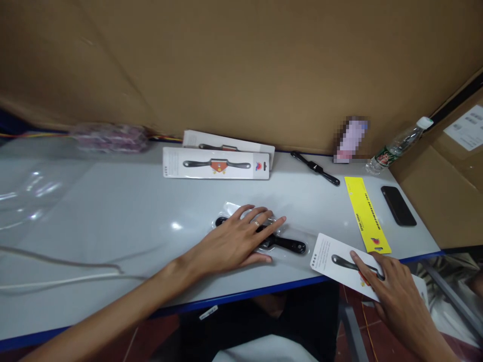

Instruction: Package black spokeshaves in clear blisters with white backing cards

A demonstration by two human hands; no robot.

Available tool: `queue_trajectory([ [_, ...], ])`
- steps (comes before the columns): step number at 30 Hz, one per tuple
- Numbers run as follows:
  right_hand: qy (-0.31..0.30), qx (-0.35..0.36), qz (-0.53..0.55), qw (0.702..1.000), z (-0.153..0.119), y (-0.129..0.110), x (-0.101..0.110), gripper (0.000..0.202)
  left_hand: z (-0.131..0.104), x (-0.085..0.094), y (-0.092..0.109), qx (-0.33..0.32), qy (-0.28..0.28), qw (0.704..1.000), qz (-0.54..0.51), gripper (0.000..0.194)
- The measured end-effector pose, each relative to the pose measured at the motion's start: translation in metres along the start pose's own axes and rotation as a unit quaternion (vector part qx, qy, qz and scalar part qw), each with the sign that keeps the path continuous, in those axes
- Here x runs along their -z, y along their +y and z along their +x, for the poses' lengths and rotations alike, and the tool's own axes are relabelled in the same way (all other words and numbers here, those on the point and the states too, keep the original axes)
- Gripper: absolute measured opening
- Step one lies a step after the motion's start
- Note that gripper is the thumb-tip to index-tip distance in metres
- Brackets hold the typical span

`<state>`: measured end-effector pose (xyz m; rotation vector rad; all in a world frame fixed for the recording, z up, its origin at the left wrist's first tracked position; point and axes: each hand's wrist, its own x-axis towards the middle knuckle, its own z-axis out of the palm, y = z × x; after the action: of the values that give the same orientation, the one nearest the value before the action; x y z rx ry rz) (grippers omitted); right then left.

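Wide bare stretch of white bench (pixel 113 211) at left, left hand (pixel 241 239) flat, fingers spread over a black tool (pixel 281 243) in clear blister (mid-bench), right hand (pixel 392 284) at the near blue edge, fingers pressed on a printed card (pixel 330 256) overhanging it, yellow card (pixel 367 213), phone (pixel 398 205) beyond.

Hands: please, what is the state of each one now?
Left hand: open, flat on the black tool in its clear blister.
Right hand: fingers on the white card; grip unclear.
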<state>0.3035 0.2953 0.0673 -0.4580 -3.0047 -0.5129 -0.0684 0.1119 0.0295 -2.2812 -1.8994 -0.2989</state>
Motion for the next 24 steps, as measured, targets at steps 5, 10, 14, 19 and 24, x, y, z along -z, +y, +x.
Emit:
queue_trajectory([
  [5, -0.007, 0.024, -0.011, 1.0, 0.006, 0.005, -0.003, 0.103, 0.001, 0.001, 0.0, 0.005, 0.003, 1.0, -0.006, 0.08],
  [10, -0.004, 0.034, 0.005, 0.999, 0.009, 0.006, -0.009, 0.108, -0.001, 0.003, -0.002, 0.015, -0.003, 1.0, -0.016, 0.079],
  [14, -0.006, 0.042, -0.006, 0.999, 0.013, 0.0, -0.009, 0.108, -0.002, 0.003, -0.003, 0.012, -0.014, 1.0, -0.022, 0.08],
  [19, 0.009, 0.021, -0.02, 1.0, 0.033, -0.019, -0.003, 0.096, -0.002, 0.002, -0.003, 0.0, -0.01, 1.0, -0.009, 0.081],
  [24, 0.034, 0.013, -0.033, 0.999, 0.061, -0.045, 0.001, 0.081, -0.002, 0.001, -0.003, -0.007, -0.006, 1.0, -0.004, 0.087],
])
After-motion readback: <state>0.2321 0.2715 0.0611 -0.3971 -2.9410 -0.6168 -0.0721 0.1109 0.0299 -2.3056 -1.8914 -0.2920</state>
